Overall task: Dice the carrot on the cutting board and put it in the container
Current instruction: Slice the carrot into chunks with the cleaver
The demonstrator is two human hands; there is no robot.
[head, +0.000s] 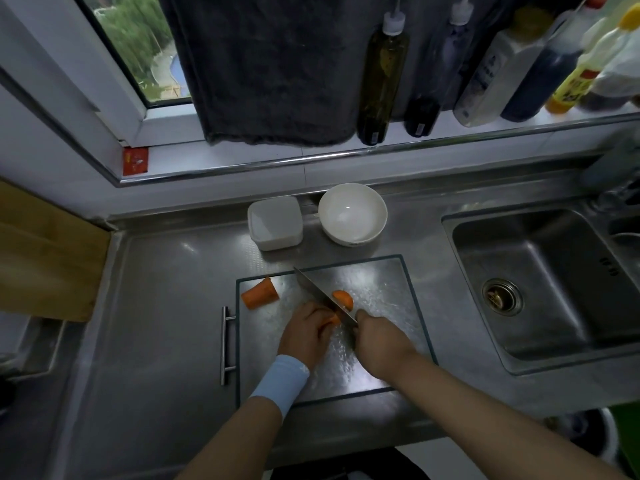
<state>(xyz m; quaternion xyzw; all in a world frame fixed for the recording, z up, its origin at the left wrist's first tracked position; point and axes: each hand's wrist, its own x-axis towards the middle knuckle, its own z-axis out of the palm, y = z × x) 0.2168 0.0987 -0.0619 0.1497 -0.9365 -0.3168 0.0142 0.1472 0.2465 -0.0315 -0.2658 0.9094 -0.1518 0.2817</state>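
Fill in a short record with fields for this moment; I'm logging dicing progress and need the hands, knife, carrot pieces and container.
left hand: holds a carrot piece on the cutting board
right hand: grips the knife, blade across the carrot
cut piece: lies right of the blade
carrot chunk: whole, board's far-left corner, apart from both hands
container: white, square, behind the board, no carrot visible inside
bowl: white, right of the container
progress: slicing under way, nothing moved over yet
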